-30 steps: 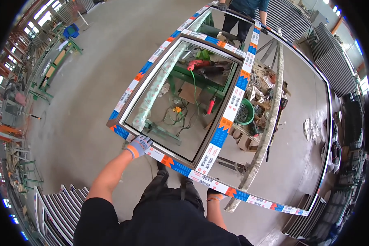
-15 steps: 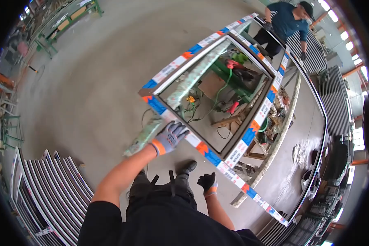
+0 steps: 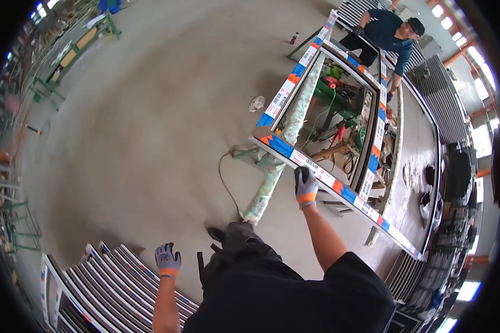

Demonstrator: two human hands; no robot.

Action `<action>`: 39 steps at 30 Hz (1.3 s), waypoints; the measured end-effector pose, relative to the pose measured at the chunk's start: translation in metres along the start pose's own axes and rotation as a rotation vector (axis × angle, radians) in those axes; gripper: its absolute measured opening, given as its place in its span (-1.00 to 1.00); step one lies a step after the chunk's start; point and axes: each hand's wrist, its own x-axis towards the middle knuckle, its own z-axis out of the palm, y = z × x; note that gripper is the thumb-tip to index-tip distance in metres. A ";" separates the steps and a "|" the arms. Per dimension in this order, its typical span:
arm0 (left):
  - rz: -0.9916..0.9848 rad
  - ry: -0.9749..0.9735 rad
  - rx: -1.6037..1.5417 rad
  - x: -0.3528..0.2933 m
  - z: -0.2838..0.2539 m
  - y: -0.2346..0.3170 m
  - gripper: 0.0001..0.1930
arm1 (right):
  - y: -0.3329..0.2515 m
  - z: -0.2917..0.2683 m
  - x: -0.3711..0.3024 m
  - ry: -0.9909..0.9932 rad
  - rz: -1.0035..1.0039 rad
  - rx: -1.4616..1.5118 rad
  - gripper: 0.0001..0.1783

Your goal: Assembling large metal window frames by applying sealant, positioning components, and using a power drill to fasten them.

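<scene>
Where our frame (image 3: pixel 378 139) lies: ahead-right, long axis left-right
Right hand (image 3: pixel 306 188): nearer, touching near rail (image 3: pixel 347 193); we can't tell if grasping
Left hand (image 3: pixel 168 259): released, well apart

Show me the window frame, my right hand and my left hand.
Window frame (image 3: pixel 379 133), head view: on its middle bar.
Right hand (image 3: pixel 306 188), head view: on its gloved middle.
Left hand (image 3: pixel 167 261), head view: likewise.

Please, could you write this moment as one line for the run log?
Right hand: touching near edge of window frame | Left hand: open, away from window frame | Co-worker: at far end
</scene>
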 end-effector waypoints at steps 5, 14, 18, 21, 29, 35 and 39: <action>-0.037 0.019 0.029 0.087 -0.024 -0.043 -0.58 | -0.049 0.018 0.049 0.170 -0.058 0.082 -0.81; -0.083 0.027 -0.278 0.294 -0.006 -0.145 -0.70 | -0.077 0.073 0.143 0.223 0.288 0.002 -0.71; -0.608 -0.108 -0.608 0.344 0.033 -0.263 -0.90 | -0.056 0.135 0.208 0.147 0.528 -0.095 -0.53; -0.776 -0.206 -0.821 0.387 -0.020 -0.225 -0.87 | -0.057 0.150 0.231 0.164 0.635 -0.120 -0.41; -0.708 -0.328 -0.929 0.575 -0.041 -0.210 -0.91 | -0.105 0.182 0.271 0.157 0.698 -0.322 -0.20; -0.229 -0.375 -0.337 0.823 -0.065 -0.124 -0.83 | -0.112 0.175 0.307 0.083 0.922 -0.343 -0.21; 0.262 -0.443 -0.094 0.986 -0.089 0.044 -0.73 | -0.108 0.158 0.329 -0.020 1.112 -0.208 -0.23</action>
